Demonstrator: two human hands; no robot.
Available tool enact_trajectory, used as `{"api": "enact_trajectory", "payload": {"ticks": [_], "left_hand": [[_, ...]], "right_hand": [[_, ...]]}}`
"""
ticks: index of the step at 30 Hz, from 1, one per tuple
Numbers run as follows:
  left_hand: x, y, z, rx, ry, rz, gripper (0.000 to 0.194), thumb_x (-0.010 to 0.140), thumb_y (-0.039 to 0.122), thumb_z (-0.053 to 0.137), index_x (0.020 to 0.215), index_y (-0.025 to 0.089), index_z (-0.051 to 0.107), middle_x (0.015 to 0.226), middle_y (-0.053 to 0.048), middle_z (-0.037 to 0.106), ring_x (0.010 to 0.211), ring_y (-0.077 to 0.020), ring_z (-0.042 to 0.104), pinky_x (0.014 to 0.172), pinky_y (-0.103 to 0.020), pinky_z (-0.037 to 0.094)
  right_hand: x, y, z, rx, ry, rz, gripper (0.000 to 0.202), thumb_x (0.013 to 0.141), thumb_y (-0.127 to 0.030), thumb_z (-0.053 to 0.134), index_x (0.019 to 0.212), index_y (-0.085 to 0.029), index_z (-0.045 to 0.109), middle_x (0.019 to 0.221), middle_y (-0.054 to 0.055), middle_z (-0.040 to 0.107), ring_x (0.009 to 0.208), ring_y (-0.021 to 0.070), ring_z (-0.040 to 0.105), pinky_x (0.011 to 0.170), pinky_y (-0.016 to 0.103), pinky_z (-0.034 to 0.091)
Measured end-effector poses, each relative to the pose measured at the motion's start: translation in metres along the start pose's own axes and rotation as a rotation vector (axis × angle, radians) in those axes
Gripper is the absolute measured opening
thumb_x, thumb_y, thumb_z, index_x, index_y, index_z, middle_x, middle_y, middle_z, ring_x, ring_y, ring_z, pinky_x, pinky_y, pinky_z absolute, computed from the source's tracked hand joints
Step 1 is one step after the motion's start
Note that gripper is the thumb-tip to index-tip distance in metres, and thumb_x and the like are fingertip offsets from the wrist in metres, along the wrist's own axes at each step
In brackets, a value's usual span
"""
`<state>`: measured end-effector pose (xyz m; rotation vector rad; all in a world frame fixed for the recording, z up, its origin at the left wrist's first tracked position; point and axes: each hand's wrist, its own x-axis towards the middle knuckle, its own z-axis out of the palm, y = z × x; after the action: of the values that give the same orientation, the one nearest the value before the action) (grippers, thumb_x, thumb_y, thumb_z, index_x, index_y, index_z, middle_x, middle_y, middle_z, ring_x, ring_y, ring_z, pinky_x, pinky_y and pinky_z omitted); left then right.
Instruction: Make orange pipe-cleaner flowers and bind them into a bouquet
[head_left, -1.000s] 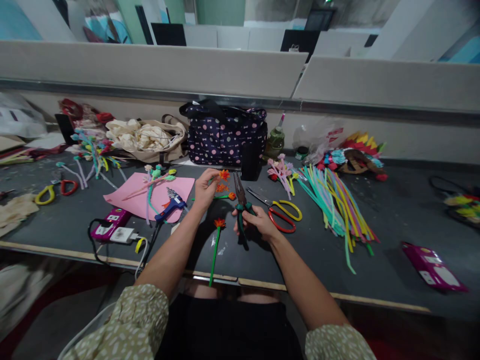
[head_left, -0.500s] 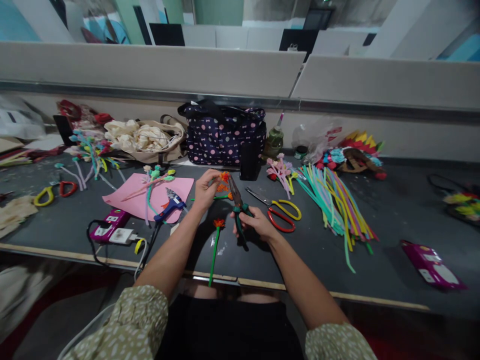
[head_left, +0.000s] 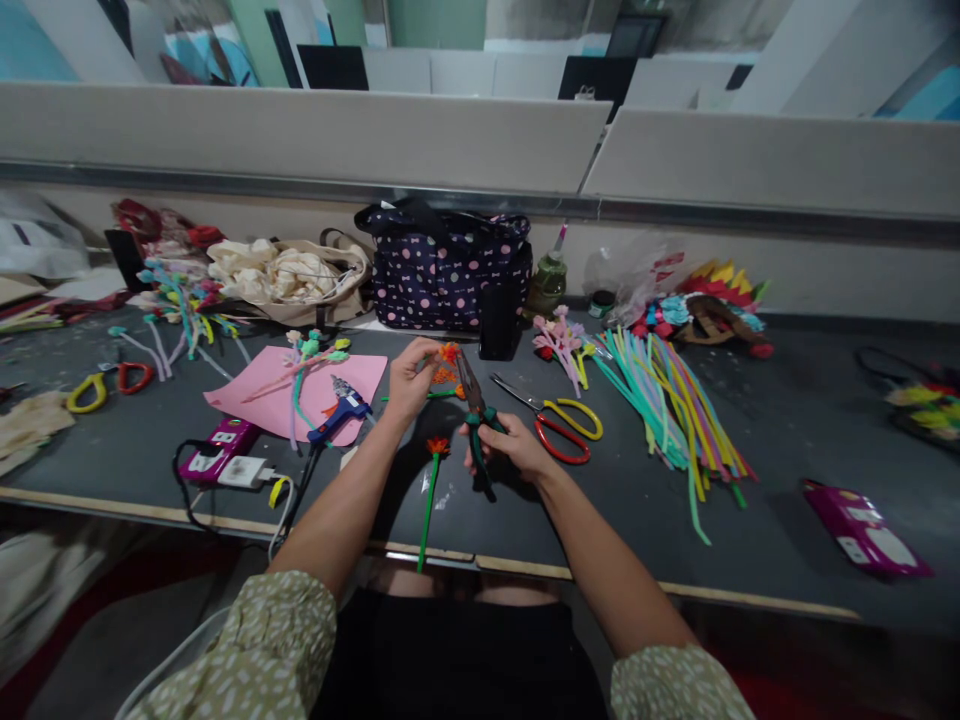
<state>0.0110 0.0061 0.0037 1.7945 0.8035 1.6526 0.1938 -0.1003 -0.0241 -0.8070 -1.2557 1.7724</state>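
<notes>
My left hand (head_left: 411,382) pinches a small orange piece (head_left: 448,352) between its fingertips. The jaws of the green-handled pliers (head_left: 475,412) are at the right side of that piece. Wrapped round the pliers' handles is my right hand (head_left: 513,446). Below the hands, an orange flower on a green stem (head_left: 430,500) lies towards the table's front edge. Another orange flower with a green stem (head_left: 442,394) lies behind, between the hands, beside small orange scraps (head_left: 444,376).
Scissors (head_left: 564,424) and a bundle of coloured pipe cleaners (head_left: 675,410) lie to the right. On the left are a blue glue gun (head_left: 341,408), pink paper (head_left: 255,385) and a purple power strip (head_left: 225,447). A dotted bag (head_left: 442,270) stands behind.
</notes>
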Motion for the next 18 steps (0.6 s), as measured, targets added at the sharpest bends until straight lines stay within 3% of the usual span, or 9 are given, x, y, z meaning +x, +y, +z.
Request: {"api": "enact_trajectory", "payload": {"ticks": [18], "left_hand": [[0.0014,0.0018,-0.0021,0.088,-0.005,0.073,0.013,0.083,0.029,0.059,0.08,0.019,0.066,0.082,-0.005,0.063,0.081,-0.0175,0.058,0.076,-0.032,0.045]], "right_hand": [[0.0012,0.0017,0.0018,-0.159,0.122,-0.076,0.042,0.082,-0.05,0.06,0.099,-0.012,0.058,0.06,0.003,0.065,0.047,0.0141,0.06,0.046,0.024,0.048]]}}
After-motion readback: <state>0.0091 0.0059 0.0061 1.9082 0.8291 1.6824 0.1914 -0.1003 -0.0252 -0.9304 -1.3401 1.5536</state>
